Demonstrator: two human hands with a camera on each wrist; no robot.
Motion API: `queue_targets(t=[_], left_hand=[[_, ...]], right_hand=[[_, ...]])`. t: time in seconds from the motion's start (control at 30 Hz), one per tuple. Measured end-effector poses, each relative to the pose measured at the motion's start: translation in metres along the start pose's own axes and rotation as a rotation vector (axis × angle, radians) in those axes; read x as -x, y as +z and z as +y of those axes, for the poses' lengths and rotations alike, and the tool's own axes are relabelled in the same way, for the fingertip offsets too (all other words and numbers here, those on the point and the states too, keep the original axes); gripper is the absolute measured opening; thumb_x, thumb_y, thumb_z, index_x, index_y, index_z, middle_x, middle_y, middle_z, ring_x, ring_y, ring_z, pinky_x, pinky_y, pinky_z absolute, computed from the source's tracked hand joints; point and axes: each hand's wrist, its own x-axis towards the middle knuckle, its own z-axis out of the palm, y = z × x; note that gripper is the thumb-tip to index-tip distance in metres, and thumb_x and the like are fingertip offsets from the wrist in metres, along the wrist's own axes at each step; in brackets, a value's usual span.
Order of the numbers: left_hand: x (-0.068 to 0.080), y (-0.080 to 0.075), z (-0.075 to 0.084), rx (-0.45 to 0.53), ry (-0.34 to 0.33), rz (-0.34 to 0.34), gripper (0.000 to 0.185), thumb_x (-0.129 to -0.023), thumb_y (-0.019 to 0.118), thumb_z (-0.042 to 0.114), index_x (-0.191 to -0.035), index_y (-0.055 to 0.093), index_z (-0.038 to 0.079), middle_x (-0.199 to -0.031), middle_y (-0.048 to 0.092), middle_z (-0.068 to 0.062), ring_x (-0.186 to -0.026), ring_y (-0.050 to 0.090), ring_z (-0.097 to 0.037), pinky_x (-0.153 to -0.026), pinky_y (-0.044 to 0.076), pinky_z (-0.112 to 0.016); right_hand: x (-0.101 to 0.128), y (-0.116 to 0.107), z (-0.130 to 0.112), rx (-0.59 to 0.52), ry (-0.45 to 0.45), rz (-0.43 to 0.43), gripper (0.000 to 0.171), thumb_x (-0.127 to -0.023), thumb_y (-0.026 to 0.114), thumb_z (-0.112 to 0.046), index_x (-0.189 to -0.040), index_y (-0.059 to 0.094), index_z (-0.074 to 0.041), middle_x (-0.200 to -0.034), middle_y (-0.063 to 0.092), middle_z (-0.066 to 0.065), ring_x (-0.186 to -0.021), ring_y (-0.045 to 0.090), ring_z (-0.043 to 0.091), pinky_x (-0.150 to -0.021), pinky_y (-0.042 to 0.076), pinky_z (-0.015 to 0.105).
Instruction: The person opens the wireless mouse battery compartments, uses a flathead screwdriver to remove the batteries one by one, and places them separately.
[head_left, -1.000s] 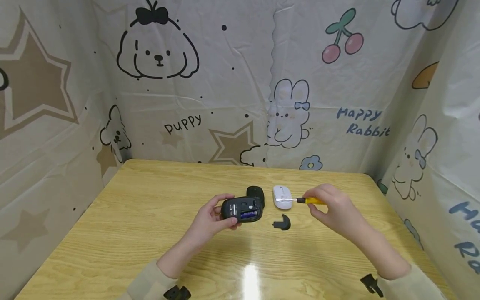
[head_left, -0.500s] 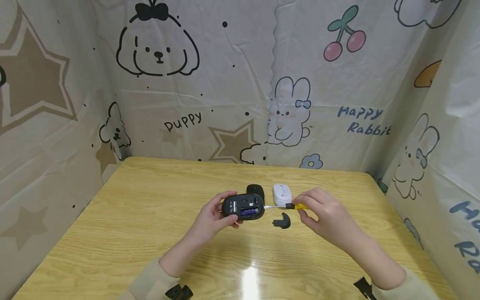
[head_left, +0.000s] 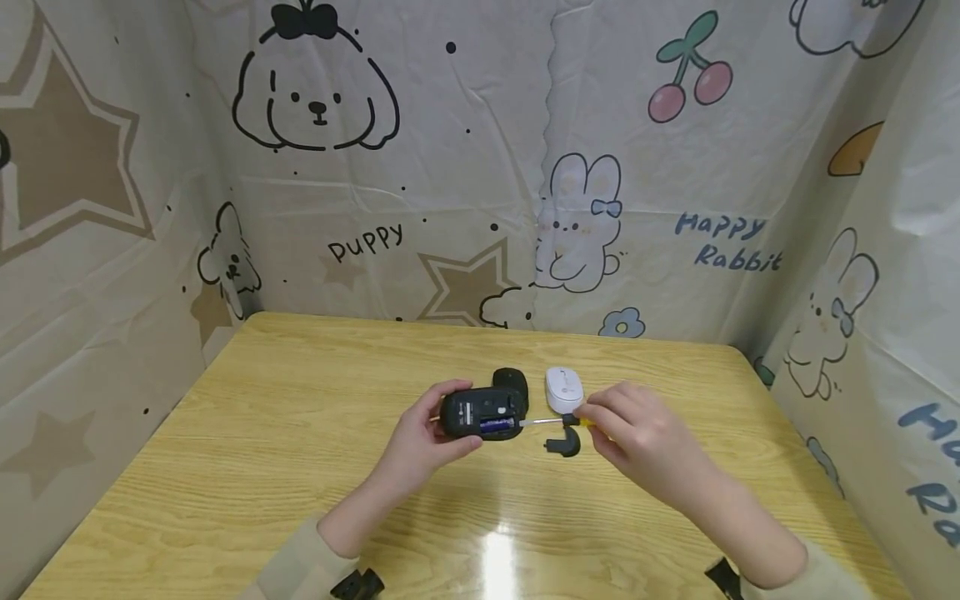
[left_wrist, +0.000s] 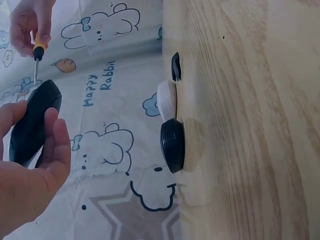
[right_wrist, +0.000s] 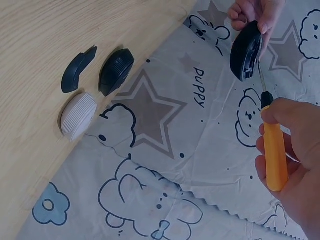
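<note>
My left hand (head_left: 423,433) grips a black computer mouse (head_left: 480,408) by its left end, underside up, above the table. A battery with a blue-purple wrapper (head_left: 497,425) shows in its uncovered compartment. My right hand (head_left: 637,425) holds a screwdriver by its yellow handle (right_wrist: 275,150); the metal shaft (head_left: 542,422) reaches to the mouse's right end, by the battery. Whether the tip touches the battery is hard to tell. A curved black cover piece (head_left: 564,443) lies on the table below the screwdriver.
A white mouse (head_left: 564,388) and a second black mouse (head_left: 512,380) stand on the wooden table (head_left: 337,358), just behind the hands. A printed cloth (head_left: 465,167) hangs around the table's back and sides.
My right hand has moved left and slightly down, bringing the screwdriver's tip from over the white mouse to the battery compartment. My left thumb has slid a little right along the held mouse.
</note>
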Motion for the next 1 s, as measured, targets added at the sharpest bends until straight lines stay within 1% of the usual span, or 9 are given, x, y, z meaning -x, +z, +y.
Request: queue_targets(t=[0.1,0.13,0.17,0.27,0.43,0.57,0.8,0.9,1.0], left_hand=[[0.001,0.002,0.002,-0.032,0.011,0.02,0.066,-0.076,0.078,0.008,-0.133,0.049,0.024,-0.123,0.051,-0.014,-0.089,0.063,-0.023,-0.075,0.057,-0.029],[0.002,0.002,0.004,-0.044,0.018,0.025,0.066,-0.075,0.079,0.008,-0.132,0.05,0.025,-0.123,0.052,-0.015,-0.086,0.064,-0.022,-0.074,0.057,-0.028],[0.003,0.003,0.005,-0.055,0.026,0.028,0.066,-0.075,0.079,0.008,-0.131,0.05,0.025,-0.122,0.052,-0.015,-0.084,0.064,-0.021,-0.073,0.057,-0.028],[0.005,0.006,0.009,-0.072,0.041,0.036,0.066,-0.073,0.079,0.005,-0.13,0.052,0.024,-0.123,0.053,-0.015,-0.082,0.066,-0.022,-0.071,0.058,-0.027],[0.008,0.009,0.016,-0.074,0.064,0.05,0.065,-0.072,0.079,0.001,-0.128,0.053,0.022,-0.127,0.054,-0.015,-0.087,0.068,-0.025,-0.071,0.058,-0.026],[0.007,0.011,0.017,-0.091,0.089,0.069,0.066,-0.07,0.08,0.0,-0.126,0.054,0.022,-0.128,0.055,-0.012,-0.089,0.068,-0.026,-0.071,0.057,-0.025],[0.003,0.014,0.016,-0.181,0.161,0.09,0.065,-0.071,0.081,0.005,-0.126,0.054,0.024,-0.119,0.059,-0.009,-0.084,0.069,-0.019,-0.071,0.057,-0.023],[0.001,0.014,0.017,-0.209,0.175,0.101,0.064,-0.071,0.082,0.006,-0.125,0.054,0.025,-0.116,0.06,-0.006,-0.082,0.068,-0.015,-0.069,0.057,-0.022],[-0.001,0.015,0.018,-0.226,0.182,0.113,0.064,-0.07,0.082,0.006,-0.125,0.054,0.024,-0.113,0.06,-0.005,-0.08,0.067,-0.014,-0.068,0.057,-0.021]], right_hand=[[-0.002,0.002,-0.003,0.012,-0.05,0.05,0.03,-0.097,0.041,-0.015,-0.093,0.069,-0.004,-0.09,0.067,0.006,-0.081,0.061,0.021,-0.067,0.054,0.034],[-0.003,0.002,-0.004,0.019,-0.062,0.062,0.035,-0.099,0.037,-0.017,-0.093,0.068,-0.004,-0.089,0.067,0.005,-0.08,0.061,0.021,-0.065,0.054,0.034],[-0.004,0.002,-0.004,0.023,-0.072,0.074,0.036,-0.099,0.036,-0.017,-0.093,0.068,-0.004,-0.089,0.066,0.005,-0.079,0.061,0.021,-0.064,0.054,0.033],[-0.006,0.002,-0.006,0.039,-0.095,0.095,0.036,-0.1,0.035,-0.015,-0.092,0.069,-0.004,-0.087,0.066,0.005,-0.078,0.061,0.021,-0.062,0.053,0.032],[-0.007,0.002,-0.008,0.075,-0.12,0.097,0.036,-0.1,0.035,-0.014,-0.092,0.069,-0.003,-0.086,0.067,0.005,-0.078,0.06,0.021,-0.062,0.052,0.032],[-0.007,0.002,-0.008,0.104,-0.138,0.097,0.035,-0.1,0.037,-0.013,-0.092,0.069,-0.003,-0.086,0.067,0.005,-0.077,0.061,0.021,-0.062,0.053,0.032],[-0.006,0.003,-0.007,0.133,-0.125,0.042,0.039,-0.101,0.033,-0.014,-0.093,0.07,-0.003,-0.087,0.068,0.007,-0.08,0.062,0.022,-0.067,0.054,0.033],[-0.005,0.004,-0.005,0.146,-0.126,0.034,0.04,-0.102,0.033,-0.014,-0.094,0.07,-0.002,-0.088,0.068,0.008,-0.081,0.062,0.023,-0.068,0.054,0.033],[-0.005,0.006,-0.004,0.159,-0.116,0.008,0.039,-0.102,0.033,-0.014,-0.096,0.07,-0.001,-0.09,0.069,0.009,-0.082,0.062,0.023,-0.068,0.054,0.033]])
